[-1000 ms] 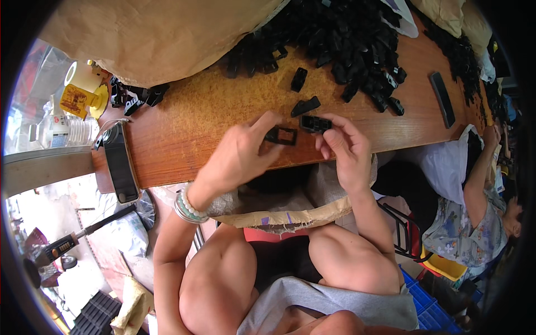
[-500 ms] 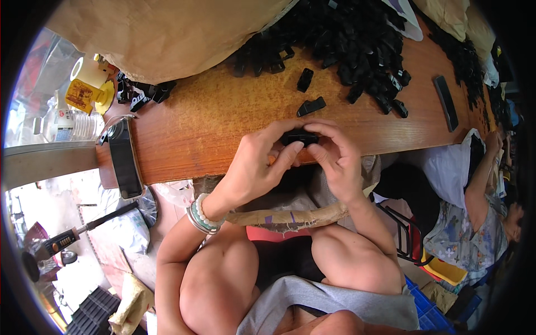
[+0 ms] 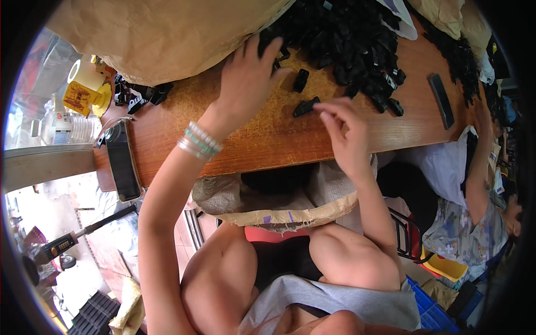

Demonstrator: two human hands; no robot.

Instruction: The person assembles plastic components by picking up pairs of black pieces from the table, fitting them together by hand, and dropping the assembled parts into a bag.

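My left hand (image 3: 245, 81) reaches over the table with its fingers spread, at the near edge of a big pile of small black plastic parts (image 3: 357, 50). Its fingertips are beside parts near the tan sack; I see nothing held. Slightly blurred, my right hand (image 3: 347, 131) is over the front of the table, fingers partly bent and apart. Its fingertips are at the right end of a single black plastic part (image 3: 305, 108); whether they touch it I cannot tell. Another black part (image 3: 301, 80) lies just beyond that one.
A large tan sack (image 3: 162, 39) bulges over the table's far left. An open woven sack (image 3: 279, 216) hangs between the table edge and my lap. A phone (image 3: 123, 162), a yellow tape dispenser (image 3: 84, 97) and a dark bar (image 3: 441, 100) lie around. Another person (image 3: 469, 223) sits at right.
My hands have parted. The black part they held together is no longer seen in them. My left hand has moved up to the pile, my right hand toward the lone part.
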